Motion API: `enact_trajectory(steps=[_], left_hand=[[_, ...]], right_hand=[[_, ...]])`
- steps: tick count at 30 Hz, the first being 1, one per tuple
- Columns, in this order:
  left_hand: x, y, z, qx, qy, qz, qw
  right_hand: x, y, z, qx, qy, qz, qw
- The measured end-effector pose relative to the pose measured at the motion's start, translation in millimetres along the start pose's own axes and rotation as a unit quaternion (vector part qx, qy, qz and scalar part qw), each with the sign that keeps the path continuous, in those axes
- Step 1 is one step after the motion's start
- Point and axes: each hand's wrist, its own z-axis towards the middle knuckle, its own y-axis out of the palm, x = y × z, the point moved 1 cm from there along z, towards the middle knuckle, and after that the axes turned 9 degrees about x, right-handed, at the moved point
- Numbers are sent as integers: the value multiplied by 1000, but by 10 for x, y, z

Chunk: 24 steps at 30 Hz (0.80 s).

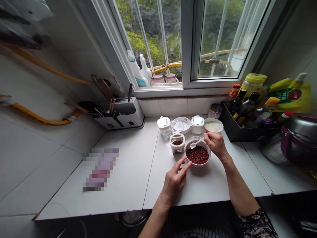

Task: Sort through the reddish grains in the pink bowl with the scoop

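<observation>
A bowl [198,155] of small dark red grains stands on the white counter. My right hand [215,144] pinches the handle of a small white spoon [193,145], whose head is over the far left part of the bowl. With fingers apart, my left hand [175,180] touches the bowl's near left rim with its fingertips and holds nothing. Just left of the bowl is an open clear jar [177,143] with similar red grains inside. Behind them stand two lidded jars [164,124] [197,124], a white dish [182,125] and a bowl of white contents [213,126].
A grey utensil holder [130,114] stands against the back left wall. At the right, a black box [240,132] holds bottles, beside a metal pot with purple parts [300,138]. A pixelated item [101,172] lies on the left counter. Spray bottles [145,71] stand at the window.
</observation>
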Motion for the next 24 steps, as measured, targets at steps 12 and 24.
enact_trajectory(steps=[12, 24], left_hand=[[12, -16, 12, -9, -6, 6, 1000], [0, 6, 1, 0, -5, -2, 1000]], right_hand=[[-103, 174, -126, -119, -23, -43, 992], [-64, 117, -69, -90, 50, 0, 995]])
